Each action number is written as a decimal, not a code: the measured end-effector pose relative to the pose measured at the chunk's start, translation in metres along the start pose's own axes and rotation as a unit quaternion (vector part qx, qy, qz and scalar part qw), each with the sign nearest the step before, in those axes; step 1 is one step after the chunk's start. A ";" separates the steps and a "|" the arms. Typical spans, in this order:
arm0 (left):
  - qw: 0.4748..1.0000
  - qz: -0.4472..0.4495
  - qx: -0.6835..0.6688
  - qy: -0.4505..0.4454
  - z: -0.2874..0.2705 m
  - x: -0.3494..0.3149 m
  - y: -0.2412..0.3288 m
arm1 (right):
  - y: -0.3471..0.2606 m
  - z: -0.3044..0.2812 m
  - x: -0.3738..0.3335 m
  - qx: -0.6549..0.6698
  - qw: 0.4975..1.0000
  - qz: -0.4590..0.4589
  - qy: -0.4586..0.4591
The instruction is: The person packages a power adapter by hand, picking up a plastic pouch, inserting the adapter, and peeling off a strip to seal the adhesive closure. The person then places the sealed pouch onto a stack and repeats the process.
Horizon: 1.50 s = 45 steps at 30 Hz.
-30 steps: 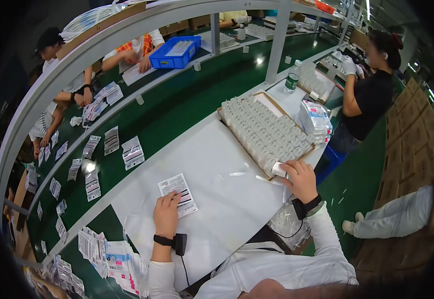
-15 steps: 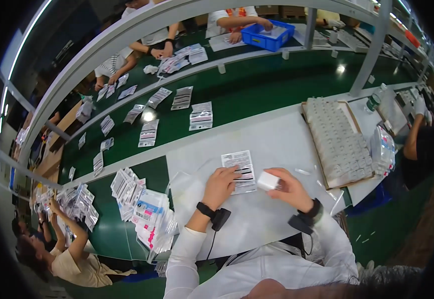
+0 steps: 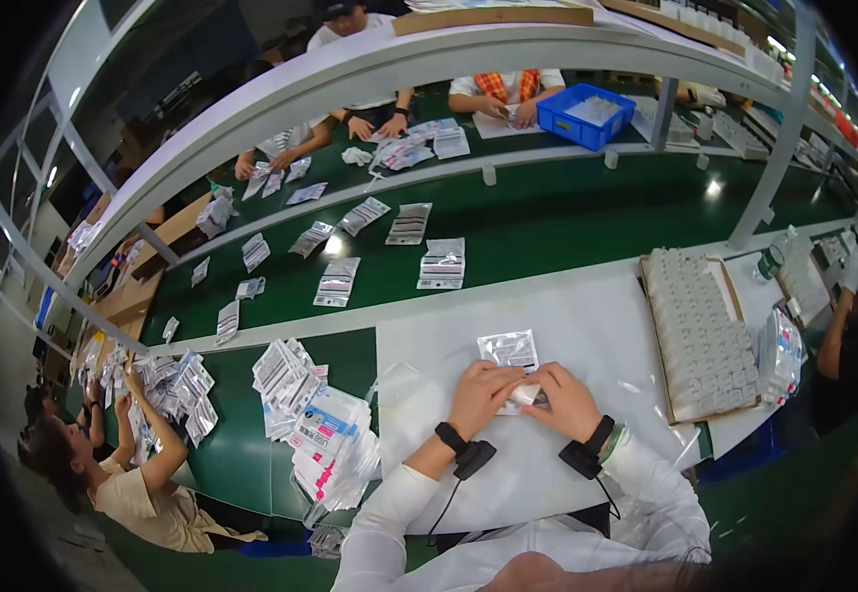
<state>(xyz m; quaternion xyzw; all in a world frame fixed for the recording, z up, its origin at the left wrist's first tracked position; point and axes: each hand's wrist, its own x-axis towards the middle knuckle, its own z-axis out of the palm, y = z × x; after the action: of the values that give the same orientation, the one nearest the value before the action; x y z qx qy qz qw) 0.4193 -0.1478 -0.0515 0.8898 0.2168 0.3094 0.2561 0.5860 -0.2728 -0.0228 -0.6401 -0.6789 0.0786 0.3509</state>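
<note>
My right hand (image 3: 562,403) is closed around a small white block (image 3: 526,395), its fingers covering part of it. From the other side, my left hand (image 3: 483,395) meets it with bent fingers, thumb and fingertips at the block. Just beyond both hands lies a flat silver pouch (image 3: 508,349) with printed lines, its near part hidden under my fingers. Whether the block touches the pouch I cannot tell.
Silver pouches (image 3: 330,434) are heaped left of my white work surface (image 3: 429,345). A carton tray of white blocks (image 3: 700,340) stands right. More pouches lie on the green belt (image 3: 557,227). Across it, people work near a blue bin (image 3: 587,116); another person (image 3: 128,464) sits left.
My right hand has brought the white block left to the pouch. My left hand, earlier flat on the pouch, now has its fingers bent at the block. The whole view has shifted.
</note>
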 end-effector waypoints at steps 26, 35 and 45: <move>0.899 0.006 0.436 0.045 0.007 0.031 0.034 | 0.021 0.025 0.023 0.090 0.995 0.011 -0.035; 0.972 -0.033 0.233 -0.028 -0.006 0.015 0.024 | 0.022 0.002 0.017 0.025 0.998 0.012 -0.058; 0.975 0.061 0.154 -0.149 -0.045 -0.032 -0.006 | 0.050 -0.025 0.009 -0.081 0.980 -0.132 -0.123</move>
<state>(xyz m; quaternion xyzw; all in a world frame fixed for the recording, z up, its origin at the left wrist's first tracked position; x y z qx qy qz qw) 0.3654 -0.1466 -0.0385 0.9663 0.1666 0.1507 0.1260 0.6422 -0.2647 -0.0287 -0.5569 -0.7993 0.0549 0.2191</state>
